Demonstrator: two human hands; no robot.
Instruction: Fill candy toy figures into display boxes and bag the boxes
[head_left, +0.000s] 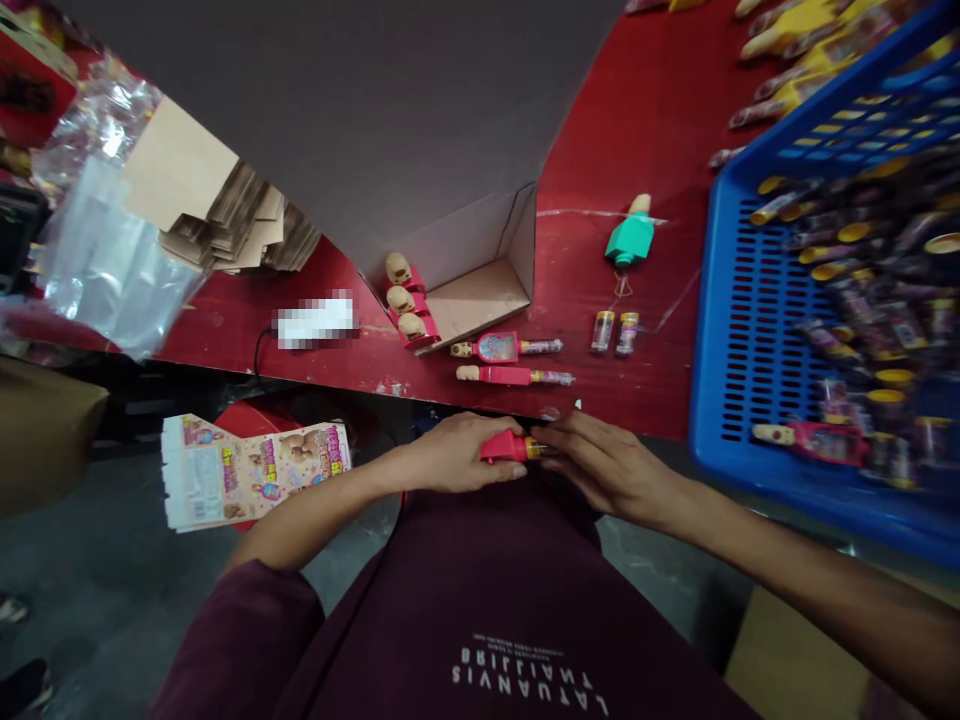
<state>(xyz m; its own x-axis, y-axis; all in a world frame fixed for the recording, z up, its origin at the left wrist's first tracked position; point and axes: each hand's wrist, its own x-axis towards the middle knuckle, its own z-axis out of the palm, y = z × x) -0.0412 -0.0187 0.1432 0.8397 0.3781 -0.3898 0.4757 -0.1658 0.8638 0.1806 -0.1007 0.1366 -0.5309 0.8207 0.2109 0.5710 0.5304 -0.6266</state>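
Note:
In front of my body, my left hand is closed around a red-pink plastic toy. A small candy tube with a yellow end sticks out of the toy's right side. The fingers of my right hand are pressed together on that tube, hiding its far end. On the table edge just beyond lie two similar pink toys, one with a clear window and one plain-sided. Each has a bear-like head on the left and a tube on the right.
An open cardboard box holds three bear-headed toys. Two loose tubes and a green toy lie right of it. A blue basket of tubes stands at right. Folded cardboard, plastic bags and a printed carton are left.

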